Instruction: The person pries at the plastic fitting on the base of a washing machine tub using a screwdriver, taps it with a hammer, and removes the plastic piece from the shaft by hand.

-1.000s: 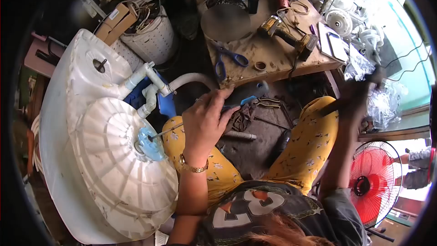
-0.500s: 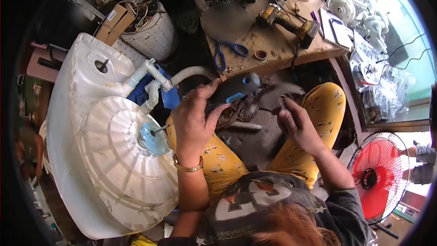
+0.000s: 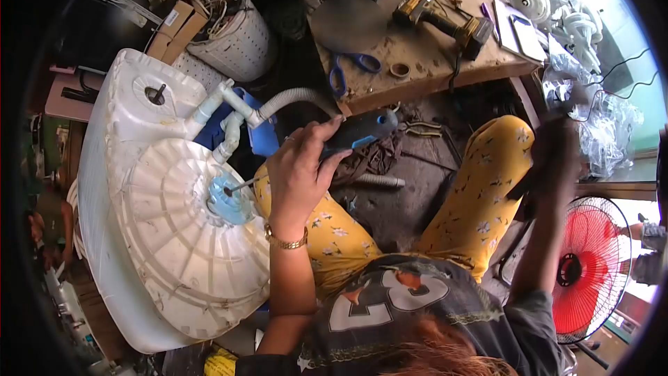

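A white washer tub lies on its side at the left, a blue hub at its centre. It looks bulky and stiff. The left hand is clamped around a screwdriver, its tip on the hub; the rubbery handle seems the best hold. The right hand is raised and blurred, apparently gripping a dark handle; I cannot tell how firmly.

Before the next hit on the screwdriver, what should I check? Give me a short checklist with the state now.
1. Left hand grips the screwdriver firmly: ok.
2. Screwdriver tip sits on the blue hub of the white tub: ok.
3. Right hand holds a striking tool: cannot tell, it is blurred.
4. Left-hand fingers clear of the handle's end: ok.
5. Tub held steady against sliding: cannot tell.
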Available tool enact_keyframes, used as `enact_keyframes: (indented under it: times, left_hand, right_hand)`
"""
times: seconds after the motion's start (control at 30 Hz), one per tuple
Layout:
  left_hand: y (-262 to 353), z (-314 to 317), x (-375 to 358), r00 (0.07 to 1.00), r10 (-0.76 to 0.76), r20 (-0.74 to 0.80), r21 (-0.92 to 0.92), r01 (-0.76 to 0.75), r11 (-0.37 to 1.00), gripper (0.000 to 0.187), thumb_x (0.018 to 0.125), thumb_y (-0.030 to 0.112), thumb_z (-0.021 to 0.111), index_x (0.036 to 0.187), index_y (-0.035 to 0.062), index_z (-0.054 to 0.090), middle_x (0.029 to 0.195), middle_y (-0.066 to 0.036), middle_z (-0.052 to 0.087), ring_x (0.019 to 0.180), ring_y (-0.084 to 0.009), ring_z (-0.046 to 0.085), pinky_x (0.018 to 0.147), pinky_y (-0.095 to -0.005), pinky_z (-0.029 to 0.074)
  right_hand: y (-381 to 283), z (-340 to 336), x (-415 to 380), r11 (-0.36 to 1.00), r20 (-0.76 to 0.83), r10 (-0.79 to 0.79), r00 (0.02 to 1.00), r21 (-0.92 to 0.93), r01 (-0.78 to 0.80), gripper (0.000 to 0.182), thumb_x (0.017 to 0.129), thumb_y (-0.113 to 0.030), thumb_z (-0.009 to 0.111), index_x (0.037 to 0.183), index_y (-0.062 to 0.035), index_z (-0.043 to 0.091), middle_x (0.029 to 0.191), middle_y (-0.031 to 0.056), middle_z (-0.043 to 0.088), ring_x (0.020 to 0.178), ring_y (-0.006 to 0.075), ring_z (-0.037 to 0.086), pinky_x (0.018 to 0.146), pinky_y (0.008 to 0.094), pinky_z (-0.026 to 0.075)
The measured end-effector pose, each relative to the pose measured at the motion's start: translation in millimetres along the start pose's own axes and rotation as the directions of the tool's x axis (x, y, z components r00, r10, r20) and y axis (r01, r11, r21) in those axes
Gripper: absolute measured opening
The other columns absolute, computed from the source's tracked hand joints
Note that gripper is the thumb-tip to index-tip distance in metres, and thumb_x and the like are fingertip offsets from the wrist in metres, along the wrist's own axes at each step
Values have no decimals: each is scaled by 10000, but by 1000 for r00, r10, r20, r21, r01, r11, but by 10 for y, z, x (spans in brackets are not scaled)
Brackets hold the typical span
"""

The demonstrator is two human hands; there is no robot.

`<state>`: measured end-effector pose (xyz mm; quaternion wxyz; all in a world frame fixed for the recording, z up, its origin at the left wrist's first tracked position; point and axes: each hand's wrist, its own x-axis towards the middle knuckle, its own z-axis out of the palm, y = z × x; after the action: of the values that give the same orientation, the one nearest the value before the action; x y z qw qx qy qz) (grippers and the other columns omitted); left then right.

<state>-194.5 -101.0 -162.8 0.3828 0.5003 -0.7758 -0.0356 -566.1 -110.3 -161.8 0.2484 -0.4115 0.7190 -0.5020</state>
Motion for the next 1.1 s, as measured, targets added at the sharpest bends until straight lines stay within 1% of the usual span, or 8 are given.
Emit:
enact_keyframes:
  times: [0.07, 0.17, 0.5, 0.6, 0.7, 0.87, 1.03, 1.1]
  left_hand:
    - [-4, 23, 21, 999, -14, 41, 37, 13, 999, 398, 755, 154, 736, 1122, 79, 600, 941, -68, 661, 801, -295, 622, 674, -386, 507]
    - [15, -45, 33, 998, -49, 47, 6, 49, 999, 372, 762, 139, 749, 1096, 45, 613, 1038, -121, 681, 887, -320, 656, 760, -373, 519]
    - [3, 4, 0, 998, 20, 63, 95, -25, 995, 391, 747, 152, 732, 1111, 102, 600, 954, -26, 657, 793, -258, 609, 676, -362, 502]
    - [28, -10, 20, 997, -71, 25, 26, 70, 997, 368, 761, 153, 730, 1103, 80, 616, 1009, -60, 672, 875, -298, 624, 745, -379, 509]
    - [0, 3, 23, 998, -34, 60, 40, 32, 999, 371, 756, 136, 733, 1104, 68, 623, 1030, -85, 676, 903, -316, 630, 774, -384, 512]
    - [0, 28, -38, 997, -19, 79, 84, 12, 996, 394, 752, 154, 725, 1125, 101, 608, 954, -69, 646, 827, -296, 607, 702, -383, 497]
    - [-8, -34, 2, 998, -52, 37, 98, 49, 994, 378, 763, 163, 713, 1121, 117, 600, 905, -52, 633, 814, -279, 607, 682, -386, 498]
    - [-42, 11, -30, 1000, 14, 27, 81, -16, 997, 361, 769, 166, 707, 1112, 120, 602, 902, -36, 635, 813, -267, 607, 689, -377, 499]
  right_hand:
    - [170, -409, 520, 600, 263, -333, 906, 800, -11, 400, 994, -444, 388, 916, -91, 559, 763, 47, 550, 637, 147, 519, 654, 258, 484]
    - [-95, 410, -49, 742, -381, -78, 921, 595, 309, 319, 1006, -364, 365, 910, -97, 511, 738, 42, 547, 630, 120, 512, 612, 252, 470]
    - [128, -151, 203, 657, 33, -250, 968, 740, 144, 348, 969, -405, 449, 924, -90, 589, 773, 61, 548, 711, 201, 539, 675, 392, 478]
    - [372, 347, -267, 883, -48, -346, 937, -354, 308, 450, 969, -486, 425, 1005, -84, 626, 878, 103, 593, 821, 232, 579, 780, 423, 492]
    - [473, 195, -165, 927, 82, -86, 993, -360, 110, 423, 983, -451, 419, 999, -83, 626, 855, 91, 592, 820, 210, 590, 760, 388, 486]
    - [83, -160, 200, 609, 197, -221, 955, 793, -23, 348, 994, -335, 431, 798, -87, 575, 642, 34, 519, 530, 122, 449, 567, 302, 483]
    - [489, 851, -723, 934, 433, -203, 878, -183, 306, 445, 997, -374, 445, 1223, -11, 570, 1080, 161, 605, 1096, 241, 550, 983, 304, 393]
    - [772, 414, -116, 950, 295, -313, 903, 93, 299, 363, 998, -342, 458, 1110, -22, 588, 867, 92, 580, 797, 191, 536, 755, 283, 454]
